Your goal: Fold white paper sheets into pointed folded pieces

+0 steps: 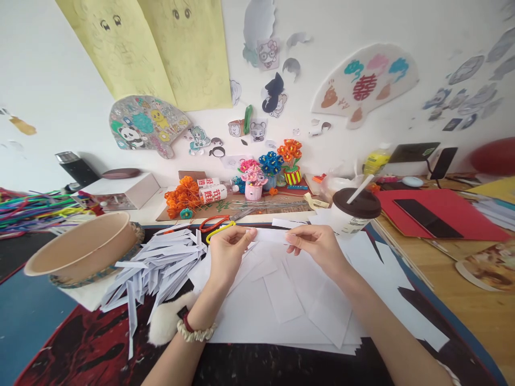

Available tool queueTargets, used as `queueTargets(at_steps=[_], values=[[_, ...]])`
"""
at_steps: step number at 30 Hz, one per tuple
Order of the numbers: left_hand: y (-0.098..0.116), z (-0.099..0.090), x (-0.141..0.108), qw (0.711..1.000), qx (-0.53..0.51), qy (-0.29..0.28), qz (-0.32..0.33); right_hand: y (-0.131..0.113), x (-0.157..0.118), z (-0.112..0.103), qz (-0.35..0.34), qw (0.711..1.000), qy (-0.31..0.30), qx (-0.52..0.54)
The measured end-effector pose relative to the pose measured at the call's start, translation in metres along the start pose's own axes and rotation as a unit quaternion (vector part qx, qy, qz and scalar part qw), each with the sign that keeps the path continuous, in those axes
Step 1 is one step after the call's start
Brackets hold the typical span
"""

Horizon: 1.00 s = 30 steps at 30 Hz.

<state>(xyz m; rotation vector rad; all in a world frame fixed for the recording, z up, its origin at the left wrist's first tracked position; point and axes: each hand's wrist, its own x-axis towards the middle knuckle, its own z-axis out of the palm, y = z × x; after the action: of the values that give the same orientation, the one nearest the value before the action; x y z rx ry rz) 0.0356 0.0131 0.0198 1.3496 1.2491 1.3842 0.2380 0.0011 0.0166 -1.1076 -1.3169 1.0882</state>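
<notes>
A small white paper strip [270,235] is stretched level between my two hands, above a spread of white paper sheets. My left hand [228,247] pinches its left end between thumb and fingers. At the other end, my right hand [317,244] grips the strip the same way. Below them lie loose cut paper rectangles [282,295] on larger white sheets [241,324]. Left of my left hand is a heap of narrow folded paper strips [161,262]. Orange-handled scissors [215,222] rest just behind that hand, beside a yellow loop handle [221,231].
A beige bowl [80,246] stands at the left. A lidded cup with a straw [356,209] is close behind my right hand. Pipe-cleaner flowers [253,177] line the back by the wall. At right, a phone [426,218] lies on a red folder [386,201].
</notes>
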Motion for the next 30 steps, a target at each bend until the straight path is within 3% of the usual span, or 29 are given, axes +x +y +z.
queueTargets(at_steps=[6,21,30], values=[[-0.003,-0.001,0.001,0.998,0.063,0.000,0.024,0.002,0.002,0.000,-0.006,1.000,-0.001,-0.023],[0.000,0.003,-0.004,0.996,0.079,0.022,0.037,0.004,0.002,-0.003,-0.024,0.999,0.001,-0.031],[-0.005,0.005,-0.004,0.984,0.169,0.013,0.063,0.013,0.004,-0.003,0.018,0.993,0.004,-0.113]])
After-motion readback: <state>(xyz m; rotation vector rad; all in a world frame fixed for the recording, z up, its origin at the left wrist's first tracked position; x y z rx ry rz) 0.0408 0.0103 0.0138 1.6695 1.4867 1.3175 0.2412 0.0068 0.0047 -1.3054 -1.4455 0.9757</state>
